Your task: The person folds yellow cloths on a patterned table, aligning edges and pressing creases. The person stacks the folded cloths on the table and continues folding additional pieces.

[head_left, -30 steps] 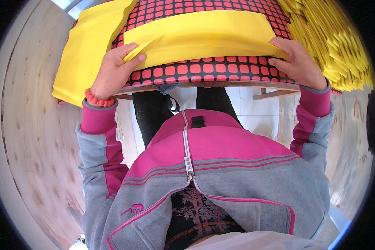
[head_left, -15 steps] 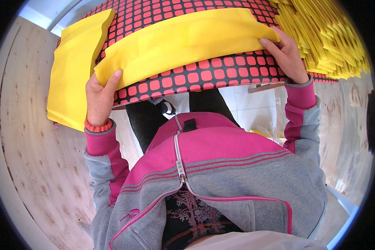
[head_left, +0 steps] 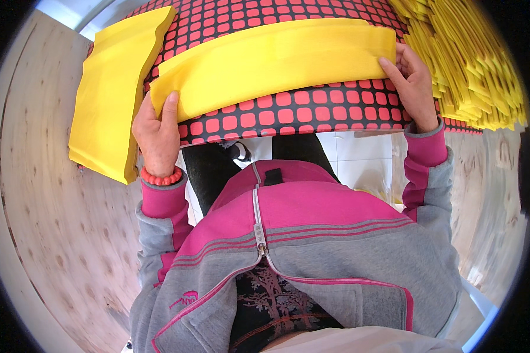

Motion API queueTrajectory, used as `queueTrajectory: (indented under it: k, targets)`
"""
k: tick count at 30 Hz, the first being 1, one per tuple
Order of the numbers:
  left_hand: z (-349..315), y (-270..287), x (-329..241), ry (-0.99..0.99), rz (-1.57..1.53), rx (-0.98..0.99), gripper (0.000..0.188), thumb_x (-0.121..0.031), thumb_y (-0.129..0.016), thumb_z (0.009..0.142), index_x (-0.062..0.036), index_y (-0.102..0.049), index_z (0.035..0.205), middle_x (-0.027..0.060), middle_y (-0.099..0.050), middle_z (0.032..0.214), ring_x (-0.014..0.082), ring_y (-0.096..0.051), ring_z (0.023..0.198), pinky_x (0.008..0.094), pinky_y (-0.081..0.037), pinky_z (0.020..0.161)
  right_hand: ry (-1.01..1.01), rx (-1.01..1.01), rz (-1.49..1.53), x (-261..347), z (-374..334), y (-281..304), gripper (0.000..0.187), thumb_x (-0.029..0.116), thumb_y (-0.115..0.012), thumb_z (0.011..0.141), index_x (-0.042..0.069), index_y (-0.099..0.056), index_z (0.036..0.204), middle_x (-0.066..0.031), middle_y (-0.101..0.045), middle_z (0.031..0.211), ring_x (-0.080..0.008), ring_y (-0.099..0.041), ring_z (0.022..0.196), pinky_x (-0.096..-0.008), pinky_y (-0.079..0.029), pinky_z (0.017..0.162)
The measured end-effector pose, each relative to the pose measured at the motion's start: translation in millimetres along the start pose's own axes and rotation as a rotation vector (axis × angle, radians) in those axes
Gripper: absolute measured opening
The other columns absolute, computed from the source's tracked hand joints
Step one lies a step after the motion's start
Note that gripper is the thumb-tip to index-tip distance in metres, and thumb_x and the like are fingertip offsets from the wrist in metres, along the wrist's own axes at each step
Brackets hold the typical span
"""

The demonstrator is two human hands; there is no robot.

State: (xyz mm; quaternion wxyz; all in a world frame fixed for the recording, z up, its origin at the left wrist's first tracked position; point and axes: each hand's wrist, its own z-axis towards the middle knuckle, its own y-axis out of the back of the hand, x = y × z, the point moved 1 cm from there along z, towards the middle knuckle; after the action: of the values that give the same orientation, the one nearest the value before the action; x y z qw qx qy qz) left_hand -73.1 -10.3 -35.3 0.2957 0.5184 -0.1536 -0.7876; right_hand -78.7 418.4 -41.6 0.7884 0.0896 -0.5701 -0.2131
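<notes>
A long folded yellow sheet lies across a table covered with a red-and-black checked cloth. My left hand grips the sheet's left end, thumb on top. My right hand holds its right end, fingers pressed on the upper face. Both hands sit at the table's near edge.
A neat stack of yellow sheets lies at the table's left end. A large loose pile of yellow sheets fills the right side. Plywood boards stand to the left and right. My pink-and-grey jacket fills the lower view.
Both hands have slid outward and up along the sheet, which now lies stretched flatter and farther onto the table. The left stack has come more fully into view.
</notes>
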Motion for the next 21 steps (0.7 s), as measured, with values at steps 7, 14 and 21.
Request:
queueTrajectory:
  k: [7, 14, 21]
  targets:
    - [-0.6, -7.1, -4.8, -0.113, 0.13, -0.091, 0.012, -0.009, -0.066, 0.1, 0.0011, -0.062, 0.096, 0.0133, -0.057, 0.075, 0.0191, -0.053, 0.067, 0.0324, -0.049, 0.066, -0.007, 0.067, -0.276, 2.6, 3.4, 5.6, 0.017, 0.017, -0.066, 0.1, 0.001, -0.063, 0.103, 0.0004, -0.055, 0.071, -0.0072, -0.05, 0.066, -0.025, -0.04, 0.06]
    - [5.0, -9.6, -3.3, -0.142, 0.202, -0.118, 0.012, -0.01, -0.068, 0.097, -0.0002, -0.062, 0.094, 0.0181, -0.056, 0.073, 0.0329, -0.053, 0.062, 0.0347, -0.048, 0.062, 0.126, -0.014, -0.377, 5.8, 5.1, -5.0, 0.014, 0.016, -0.064, 0.1, 0.002, -0.063, 0.101, -0.0084, -0.054, 0.074, -0.0187, -0.05, 0.066, -0.032, -0.043, 0.063]
    - [6.4, -9.9, -2.9, -0.139, 0.371, -0.127, 0.011, -0.014, -0.066, 0.098, -0.0025, -0.065, 0.096, 0.0176, -0.064, 0.078, 0.038, -0.064, 0.071, 0.0391, -0.051, 0.065, 0.257, -0.054, -0.502, 11.5, 6.9, -10.2, 0.013, 0.013, -0.061, 0.099, 0.001, -0.064, 0.105, -0.0146, -0.062, 0.091, -0.0318, -0.061, 0.083, -0.0368, -0.049, 0.074]
